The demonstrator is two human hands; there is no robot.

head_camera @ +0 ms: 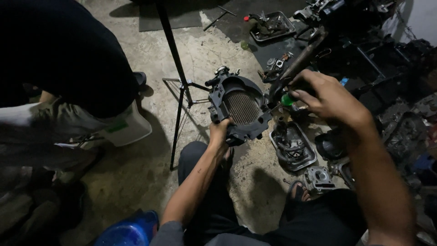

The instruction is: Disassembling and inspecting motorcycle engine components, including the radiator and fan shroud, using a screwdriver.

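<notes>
My left hand (pixel 220 131) grips the lower edge of a dark round engine housing (pixel 240 108) with a ribbed grille in its middle, held up above the floor. My right hand (pixel 323 96) is closed around a screwdriver with a green handle (pixel 287 99), whose tip meets the housing's right rim. My knees and dark trousers fill the bottom of the view.
A black tripod (pixel 178 77) stands on the concrete floor just left of the housing. Metal trays of parts (pixel 293 146) (pixel 272 25) lie near my feet and at the back. Another person crouches at the left (pixel 63 82). A blue container (pixel 129 231) is at bottom left.
</notes>
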